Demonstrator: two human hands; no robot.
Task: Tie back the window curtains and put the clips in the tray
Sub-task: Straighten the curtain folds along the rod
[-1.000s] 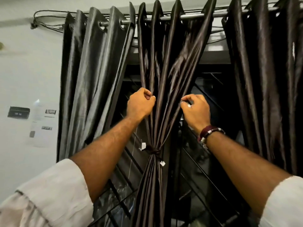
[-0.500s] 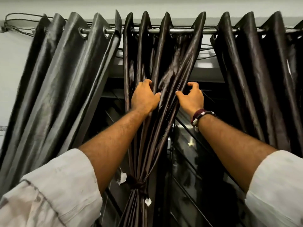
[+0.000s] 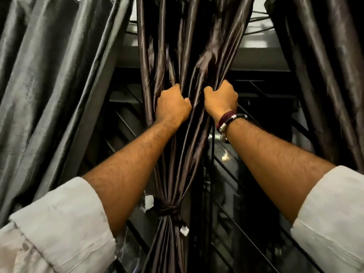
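A dark brown satin curtain (image 3: 187,56) hangs in the middle, gathered into a bundle and knotted with a tie-back (image 3: 167,208) low down. White tags hang beside the knot. My left hand (image 3: 172,107) grips the folds on the bundle's left side, well above the knot. My right hand (image 3: 220,99), with bracelets on its wrist, grips the folds on the right side at about the same height. No clips and no tray are in view.
A grey curtain (image 3: 49,85) hangs at the left and another dark curtain (image 3: 331,66) at the right. Behind the bundle is a dark window with a metal grille (image 3: 236,194). Cables run along the top.
Both hands have closed onto the curtain folds; half a second ago the right hand's fingers were spread. The view has moved closer and higher, so the rod has left the frame.
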